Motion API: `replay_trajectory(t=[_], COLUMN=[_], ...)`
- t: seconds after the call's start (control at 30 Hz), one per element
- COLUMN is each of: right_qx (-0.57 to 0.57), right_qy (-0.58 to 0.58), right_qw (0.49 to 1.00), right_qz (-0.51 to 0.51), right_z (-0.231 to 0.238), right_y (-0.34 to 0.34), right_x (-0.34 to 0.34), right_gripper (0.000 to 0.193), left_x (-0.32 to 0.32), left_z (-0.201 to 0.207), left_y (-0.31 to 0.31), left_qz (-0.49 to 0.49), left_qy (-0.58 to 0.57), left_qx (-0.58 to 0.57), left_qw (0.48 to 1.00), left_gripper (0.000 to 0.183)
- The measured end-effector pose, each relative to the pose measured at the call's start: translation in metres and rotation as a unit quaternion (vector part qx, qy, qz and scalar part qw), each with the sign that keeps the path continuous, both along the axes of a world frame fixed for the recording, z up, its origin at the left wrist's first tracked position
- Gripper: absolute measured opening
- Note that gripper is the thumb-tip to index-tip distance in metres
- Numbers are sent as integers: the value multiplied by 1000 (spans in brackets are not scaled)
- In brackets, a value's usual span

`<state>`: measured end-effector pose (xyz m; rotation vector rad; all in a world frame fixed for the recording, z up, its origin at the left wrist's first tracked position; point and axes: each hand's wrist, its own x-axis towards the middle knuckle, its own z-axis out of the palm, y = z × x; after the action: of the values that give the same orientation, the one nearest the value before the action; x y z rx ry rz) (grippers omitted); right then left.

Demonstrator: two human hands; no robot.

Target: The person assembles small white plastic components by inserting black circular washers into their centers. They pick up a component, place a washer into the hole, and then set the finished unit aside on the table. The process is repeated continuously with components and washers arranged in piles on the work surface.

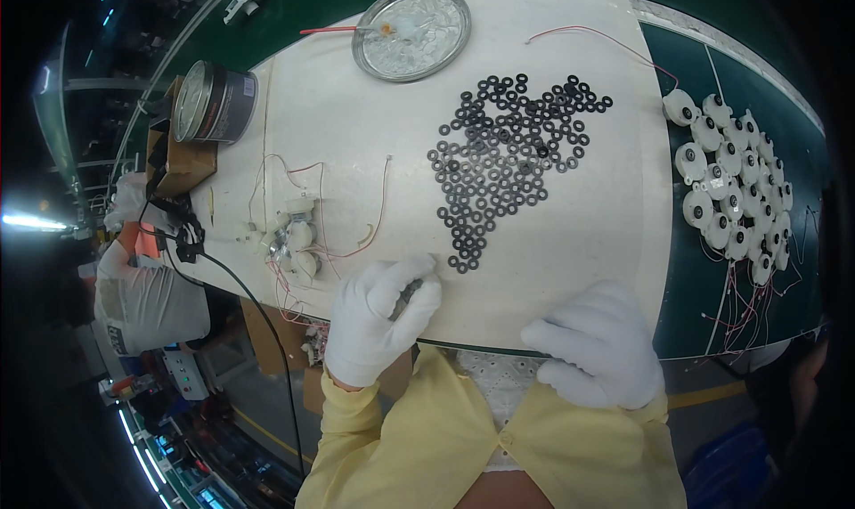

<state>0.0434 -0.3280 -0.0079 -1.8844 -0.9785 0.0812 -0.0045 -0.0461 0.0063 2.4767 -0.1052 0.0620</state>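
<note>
My left hand, in a white glove, is closed at the front edge of the table. Thumb and fingers curl round a small greyish thing, mostly hidden by the glove. Lying at the table edge to the right is my right hand, also gloved, its fingers loosely stretched toward the left with nothing seen in them. Beyond both hands, many small black rings are spread over the white table sheet. Left of them sits a cluster of white parts with thin red and white wires.
A round metal lid with clear gel and a red stick lies at the back. At the left stand a tin and a cardboard box. White round wired units fill the green surface at right. Another person is at far left.
</note>
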Motion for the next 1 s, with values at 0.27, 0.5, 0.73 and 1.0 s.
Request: replay_trajectory(t=[0.27,0.5,0.73,1.0], right_qx=[-4,-2,-14,-1], right_qy=[-9,-15,-16,-25], right_qw=[1000,1000,1000,999], right_qz=[-1,-8,-6,-22], right_z=[0,-2,-3,-3], right_y=[0,0,-2,-1], right_x=[-1,-2,-3,-4], right_gripper=[39,38,38,36], left_x=[17,30,38,34], left_z=[-4,2,9,21], left_y=[9,11,2,-2], left_qz=[-64,-121,-135,-147], left_qy=[-26,-79,-90,-83], left_qx=[-8,137,184,250], left_qw=[998,980,969,953], left_gripper=[31,33,32,31])
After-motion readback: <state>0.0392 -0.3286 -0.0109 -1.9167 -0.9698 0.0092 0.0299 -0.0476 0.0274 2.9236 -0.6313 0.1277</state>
